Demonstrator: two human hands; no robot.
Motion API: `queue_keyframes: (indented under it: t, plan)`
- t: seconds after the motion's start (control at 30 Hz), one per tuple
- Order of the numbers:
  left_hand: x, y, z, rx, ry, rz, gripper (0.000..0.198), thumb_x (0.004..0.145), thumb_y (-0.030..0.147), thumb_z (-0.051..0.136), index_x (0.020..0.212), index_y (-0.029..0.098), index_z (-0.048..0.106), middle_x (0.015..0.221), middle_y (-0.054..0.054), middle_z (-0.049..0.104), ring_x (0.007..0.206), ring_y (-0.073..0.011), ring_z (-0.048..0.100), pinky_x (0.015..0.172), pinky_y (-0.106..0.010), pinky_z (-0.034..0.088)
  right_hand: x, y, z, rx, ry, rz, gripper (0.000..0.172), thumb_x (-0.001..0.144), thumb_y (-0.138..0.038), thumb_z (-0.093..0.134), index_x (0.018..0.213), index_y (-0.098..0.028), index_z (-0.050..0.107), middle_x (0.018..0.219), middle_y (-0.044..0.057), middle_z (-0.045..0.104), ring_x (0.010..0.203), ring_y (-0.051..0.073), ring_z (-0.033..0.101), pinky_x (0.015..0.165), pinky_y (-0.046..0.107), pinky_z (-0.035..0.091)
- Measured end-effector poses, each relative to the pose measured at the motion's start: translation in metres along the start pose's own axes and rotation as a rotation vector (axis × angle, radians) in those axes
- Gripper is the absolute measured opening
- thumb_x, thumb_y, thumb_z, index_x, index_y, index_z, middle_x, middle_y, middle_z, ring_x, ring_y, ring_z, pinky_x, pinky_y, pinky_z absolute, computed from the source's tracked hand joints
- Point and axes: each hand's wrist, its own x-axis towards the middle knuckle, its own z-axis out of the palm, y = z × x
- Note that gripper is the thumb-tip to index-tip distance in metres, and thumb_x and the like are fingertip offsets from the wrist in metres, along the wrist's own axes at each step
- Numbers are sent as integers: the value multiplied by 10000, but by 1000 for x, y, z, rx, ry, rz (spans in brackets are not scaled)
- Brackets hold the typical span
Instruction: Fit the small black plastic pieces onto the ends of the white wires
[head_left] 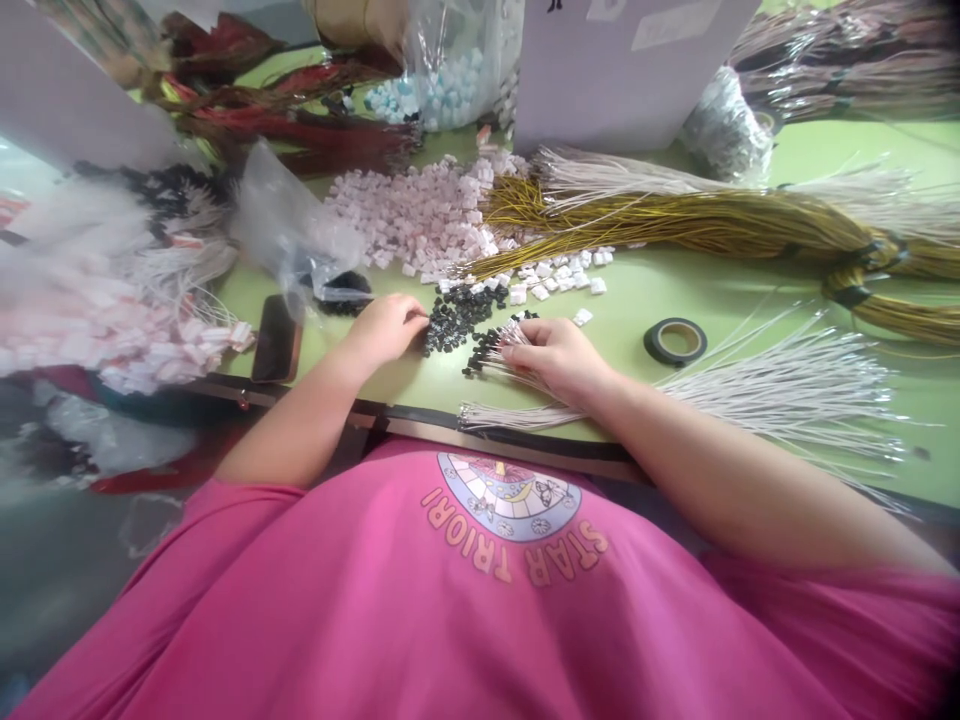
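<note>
My right hand (pixel 559 355) is closed round the ends of several white wires (pixel 517 345), whose metal tips fan out past the fingers. More white wires (pixel 795 385) spread over the table to the right, under and beyond my right forearm. My left hand (pixel 390 325) is at the left edge of a pile of small black connectors (pixel 457 315), thumb and fingertips pressed together. Whatever the left fingertips hold, if anything, is too small to make out. More black connectors lie just beside the wire tips of the right hand.
White connector housings (pixel 427 215) are heaped behind my hands. A yellow wire bundle (pixel 697 220) stretches to the right. A roll of black tape (pixel 675 343) lies right of my hand; a phone (pixel 277 340) and a plastic bag (pixel 292 225) are at left. The table edge (pixel 420 420) is near my body.
</note>
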Motion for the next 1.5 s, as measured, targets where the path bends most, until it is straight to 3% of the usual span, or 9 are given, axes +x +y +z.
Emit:
queue_keyframes:
  t: [0.17,0.27,0.37,0.47,0.57,0.67,0.9,1.2,1.5]
  plan:
    - [10,-6,12,-143,-118,-79,96,717,288,660,761,203,666,807,-56,650,720,-184,557,735,-340,433,0,-4,1,-27,19,-12,132,688,-279,573,652,-157,538,558,-27,466,518,80,398,511,247,312]
    - [5,1,10,-118,-115,-66,76,749,269,624,768,199,646,832,-50,647,750,-183,559,761,-342,427,0,-6,2,-27,35,-4,99,665,-250,564,663,-150,557,553,-27,480,516,82,411,512,247,319]
    - [-4,14,-1,-67,-25,-29,84,784,262,582,785,188,620,815,-44,640,745,-172,557,771,-333,426,0,-7,2,-14,19,-1,94,652,-238,554,661,-144,563,549,-24,484,504,81,413,505,246,320]
    - [-18,33,-9,-184,37,-44,127,816,295,553,832,180,602,730,-27,637,673,-146,570,725,-303,442,-1,-9,2,-9,-2,5,85,645,-227,544,636,-142,549,536,-25,471,487,75,395,484,240,300]
    - [-29,54,-5,-441,-48,-41,190,796,342,590,892,178,601,735,-20,654,640,-123,591,676,-270,463,-3,-11,2,-23,13,5,113,669,-251,543,622,-149,531,521,-37,433,483,69,358,476,236,281]
    - [-33,68,9,-541,-129,8,243,723,345,671,890,173,631,830,-36,674,728,-133,613,719,-271,478,-3,-11,2,-49,37,0,151,702,-291,545,646,-150,544,534,-38,433,500,71,357,491,236,290]
    - [-31,72,33,-520,-62,33,237,678,371,715,791,173,649,788,-29,653,712,-134,575,700,-280,457,-2,-9,1,-81,22,-34,178,722,-304,530,639,-147,534,555,-34,434,529,77,368,509,235,295]
    - [-32,74,37,-365,81,165,222,719,403,690,757,190,636,737,-11,618,675,-125,538,654,-258,418,-4,-12,2,-127,48,-62,236,717,-324,541,573,-164,444,544,-47,379,520,64,328,502,224,280]
    - [-34,70,40,-258,117,261,290,777,483,603,793,196,647,752,-30,629,672,-132,539,648,-259,420,-2,-10,3,-162,95,-58,158,688,-296,550,630,-150,538,556,-38,448,539,76,375,524,226,301]
